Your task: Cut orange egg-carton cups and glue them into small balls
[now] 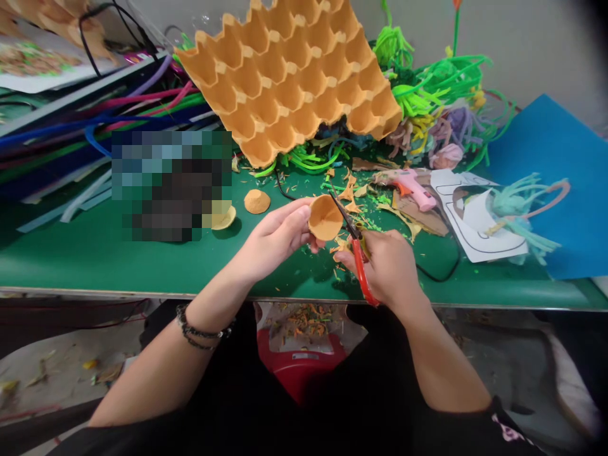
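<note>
Between the thumb and fingers of my left hand (pixel 285 229) is an orange-tan egg carton cup (pixel 325 218), its hollow side turned toward me. My right hand (pixel 390 263) grips red-handled scissors (pixel 361 269), whose dark blades lie along the cup's right rim. Whether the blades touch the rim is hard to tell. On the green table left of my hands, one cut cup (pixel 257 201) rests with its hollow side down. Further left sits a paler cup (pixel 223 216), partly covered by a blurred patch.
A large egg tray (pixel 294 69) leans at the back, its front edge cut away. Pipe cleaners (pixel 441 82) heap behind it. A pink glue gun (pixel 413 190), scraps, a white paper cutout (pixel 503 237) and blue sheet (pixel 560 171) lie right. Below is a red bin (pixel 301 361) holding scraps.
</note>
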A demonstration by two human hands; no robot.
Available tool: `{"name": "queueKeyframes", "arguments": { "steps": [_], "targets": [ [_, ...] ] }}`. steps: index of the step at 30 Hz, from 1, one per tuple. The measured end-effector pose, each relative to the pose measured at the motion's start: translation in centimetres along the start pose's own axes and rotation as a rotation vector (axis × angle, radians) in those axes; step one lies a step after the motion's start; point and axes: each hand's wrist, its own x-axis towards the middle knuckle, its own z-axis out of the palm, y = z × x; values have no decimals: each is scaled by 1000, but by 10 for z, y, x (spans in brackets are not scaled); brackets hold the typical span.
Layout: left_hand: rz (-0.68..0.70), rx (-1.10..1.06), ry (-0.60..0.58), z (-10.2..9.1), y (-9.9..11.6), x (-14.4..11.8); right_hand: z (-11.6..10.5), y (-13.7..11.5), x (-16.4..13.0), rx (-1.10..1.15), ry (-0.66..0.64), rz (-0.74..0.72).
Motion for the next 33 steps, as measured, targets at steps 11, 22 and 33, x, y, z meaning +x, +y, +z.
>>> {"name": "queueKeyframes", "arguments": {
  "steps": [11,22,33],
  "targets": [
    [-70,-56,35,0,3,0,3,5,1,306,38,33],
    [-86,-74,132,3,1,1,7,3,1,60,27,-30],
    [-84,98,153,-3,-7,-5,8,0,0,-55,79,-17]
  ]
}}
